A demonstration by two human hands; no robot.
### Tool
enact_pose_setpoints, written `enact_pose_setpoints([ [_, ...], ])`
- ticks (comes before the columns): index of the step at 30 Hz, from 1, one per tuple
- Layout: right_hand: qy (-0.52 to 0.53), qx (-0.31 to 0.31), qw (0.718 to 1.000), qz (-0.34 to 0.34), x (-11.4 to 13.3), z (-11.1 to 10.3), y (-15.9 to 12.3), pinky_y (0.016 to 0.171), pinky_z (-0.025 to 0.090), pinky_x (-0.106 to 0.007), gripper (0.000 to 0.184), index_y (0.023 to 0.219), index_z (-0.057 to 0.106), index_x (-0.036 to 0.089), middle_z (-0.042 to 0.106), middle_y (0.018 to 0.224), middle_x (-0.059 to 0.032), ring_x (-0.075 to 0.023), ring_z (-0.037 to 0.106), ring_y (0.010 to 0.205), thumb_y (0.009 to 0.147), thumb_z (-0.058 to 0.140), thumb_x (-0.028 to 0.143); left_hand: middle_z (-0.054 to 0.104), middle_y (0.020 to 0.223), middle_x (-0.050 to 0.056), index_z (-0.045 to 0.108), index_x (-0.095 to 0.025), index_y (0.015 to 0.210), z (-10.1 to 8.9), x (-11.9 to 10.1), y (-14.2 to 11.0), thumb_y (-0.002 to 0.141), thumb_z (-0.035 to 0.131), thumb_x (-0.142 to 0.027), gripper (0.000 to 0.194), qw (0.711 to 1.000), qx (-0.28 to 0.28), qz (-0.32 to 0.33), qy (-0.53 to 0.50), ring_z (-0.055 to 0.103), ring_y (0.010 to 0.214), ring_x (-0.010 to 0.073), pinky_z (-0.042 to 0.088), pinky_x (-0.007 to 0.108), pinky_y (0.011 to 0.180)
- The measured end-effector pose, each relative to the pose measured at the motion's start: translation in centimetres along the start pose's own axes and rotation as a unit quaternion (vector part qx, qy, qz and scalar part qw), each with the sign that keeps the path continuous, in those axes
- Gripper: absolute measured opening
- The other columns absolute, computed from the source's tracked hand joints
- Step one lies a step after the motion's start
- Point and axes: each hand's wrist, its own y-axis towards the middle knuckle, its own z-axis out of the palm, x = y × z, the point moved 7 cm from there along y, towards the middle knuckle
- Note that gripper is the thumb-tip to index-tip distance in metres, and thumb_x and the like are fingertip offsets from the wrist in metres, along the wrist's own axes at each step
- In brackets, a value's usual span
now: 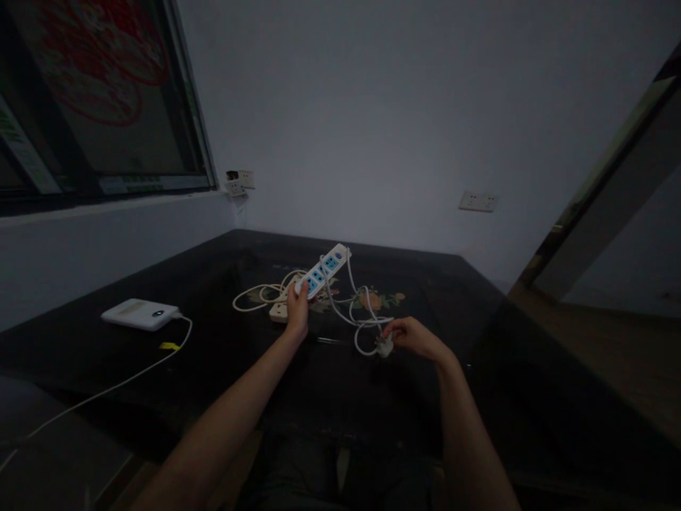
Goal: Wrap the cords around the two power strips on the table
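A white power strip (328, 264) with blue sockets is tilted up over the dark table, its lower end wrapped by my left hand (298, 310). From its upper end a white cord (340, 312) drops in loose loops to the right. My right hand (415, 336) is closed at the cord's far end, by the white plug (384, 346); its fingers pinch there, though the exact contact is hard to see. Behind and below my left hand lies a second, cream power strip (279, 312) with a coiled cord (250, 292), partly hidden.
On the left of the black table (213, 355) lies a white power bank (141, 314) with a white cable (122, 383) running off the near edge. A yellow scrap (170, 345) is beside it. Wall sockets (477, 201) are on the back wall; another set (239, 182) is near the window.
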Motion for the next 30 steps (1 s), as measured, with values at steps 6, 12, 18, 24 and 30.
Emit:
enact_pose_setpoints([
  [6,-0.11,-0.233,0.947,-0.193,4.5,-3.4,-1.7,0.078,0.043,-0.034,0.012,0.07,0.072,0.022,0.061,0.08,-0.0036,-0.0212,0.055,0.084,0.065,0.075,0.033,0.064,0.1,0.006,0.052,-0.02,0.092,-0.1,0.0,-0.1,0.076,0.064,-0.048,0.034,1.0,-0.025,-0.01,-0.012,0.065,0.08,0.0167,0.053,0.023,0.059],
  [12,0.018,-0.315,0.931,-0.184,4.6,-4.9,-2.8,0.051,0.039,-0.026,0.026,0.071,0.061,0.021,0.059,0.062,-0.0005,-0.0148,0.053,0.054,0.079,0.062,0.046,0.064,0.097,0.005,0.052,-0.02,0.093,0.2,0.2,-0.2,0.075,0.065,-0.048,0.036,1.0,-0.007,-0.015,-0.025,0.064,0.079,0.0161,0.052,0.023,0.058],
  [18,0.049,-0.297,0.941,-0.153,4.3,-3.9,-2.0,0.043,0.034,-0.025,0.029,0.077,0.063,0.019,0.054,0.05,0.0029,-0.0118,0.046,0.041,0.076,0.064,0.048,0.064,0.094,0.005,0.054,-0.02,0.095,1.6,0.4,-1.1,0.075,0.065,-0.047,0.036,0.998,0.048,-0.035,-0.023,0.064,0.078,0.0162,0.051,0.021,0.056],
  [24,0.083,-0.206,0.966,-0.134,3.5,-2.4,-0.6,0.055,0.044,-0.028,0.034,0.094,0.067,0.018,0.064,0.064,-0.0003,-0.0146,0.057,0.056,0.069,0.07,0.042,0.062,0.089,0.004,0.055,-0.019,0.096,3.1,-0.1,-2.3,0.075,0.065,-0.047,0.036,0.993,0.107,-0.036,-0.019,0.063,0.076,0.0167,0.05,0.022,0.057],
  [30,0.051,-0.249,0.961,-0.113,2.3,-2.4,0.1,0.051,0.04,-0.025,0.027,0.083,0.064,0.017,0.06,0.056,0.0013,-0.0141,0.055,0.052,0.068,0.067,0.039,0.059,0.089,0.003,0.056,-0.019,0.098,4.0,-0.2,-3.0,0.076,0.063,-0.048,0.037,0.989,0.143,-0.029,-0.014,0.06,0.077,0.0161,0.049,0.023,0.059],
])
